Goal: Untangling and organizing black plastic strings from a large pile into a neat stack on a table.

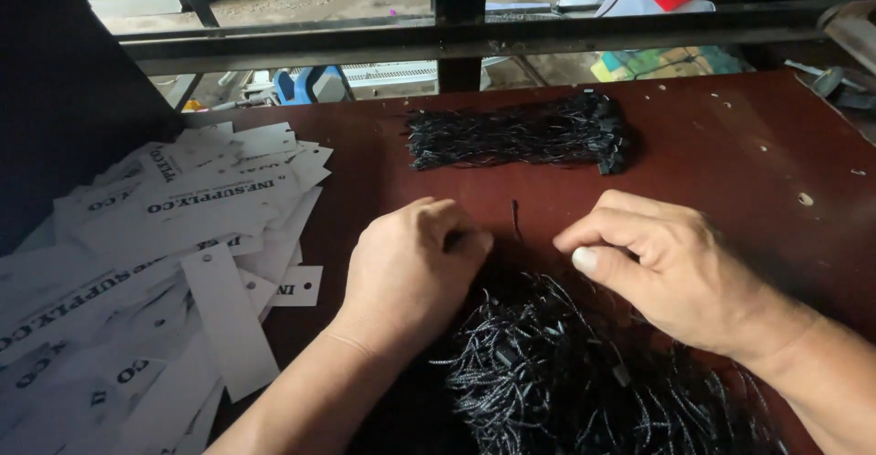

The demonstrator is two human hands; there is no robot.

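My left hand (411, 259) was curled into a loose fist and my right hand (652, 259) had thumb and fingers pinched together, both resting at the top edge of a loose heap of black tag strings (566, 373) on the dark red desk (730, 154). A single black string (516, 218) lay between them; I couldn't tell whether either hand gripped it. A tidy bundle of black strings (520, 134) lay further back, and white paper hang tags (173, 263) were piled to my left.
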